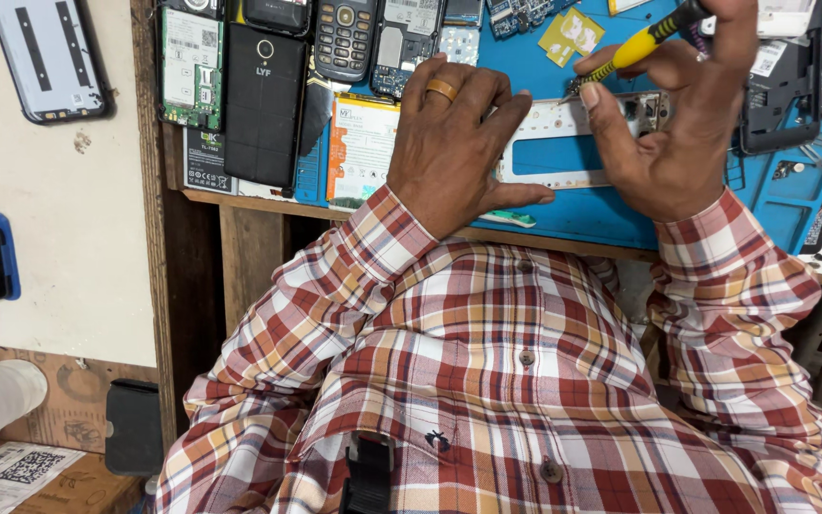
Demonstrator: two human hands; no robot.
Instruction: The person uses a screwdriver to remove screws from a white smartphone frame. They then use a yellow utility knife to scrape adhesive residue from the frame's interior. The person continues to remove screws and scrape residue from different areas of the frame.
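Now your left hand (454, 143) presses flat on the white frame (563, 143) lying on the blue worktop (582, 214) while your right hand (673, 124) pinches the yellow screwdriver (635, 52), tip seemingly at a screw, so keep it steady and upright.

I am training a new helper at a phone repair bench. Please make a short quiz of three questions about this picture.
1. True or false: the right hand holds a yellow-handled screwdriver.
2. What does the left hand press down on?
A. a black keypad phone
B. a white phone frame
C. a cardboard box
3. Fill in: the bench is covered with a ____ work mat.

Key
1. True; its tip meets the white phone frame.
2. B; the fingers lie flat on the frame's left end.
3. Blue; the blue work mat lies under the frame, and a white battery with an orange edge lies left of the hand.
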